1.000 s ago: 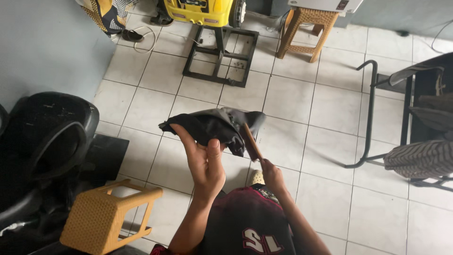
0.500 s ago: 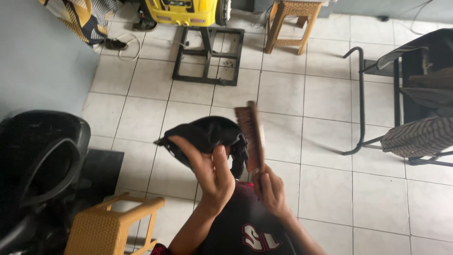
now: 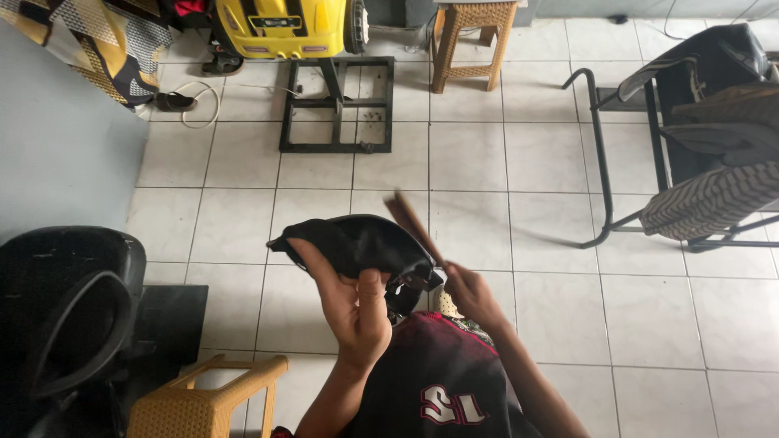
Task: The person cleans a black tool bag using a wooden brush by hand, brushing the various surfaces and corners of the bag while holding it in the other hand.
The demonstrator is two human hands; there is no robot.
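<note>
My left hand is raised in front of me, fingers curled under a black shoe that it holds sideways. My right hand grips the handle of a wooden brush, which is blurred and lies against the right end of the shoe. Below the hands I see my dark red and black shirt.
A yellow woven stool stands at the lower left beside a black chair. A black metal frame under a yellow machine is at the top, with a wicker stool. A black rack with clothes fills the right.
The brush has swung from upright beside the shoe to a slant across its right end, with my right hand shifting right. The shoe stays in my left hand.
</note>
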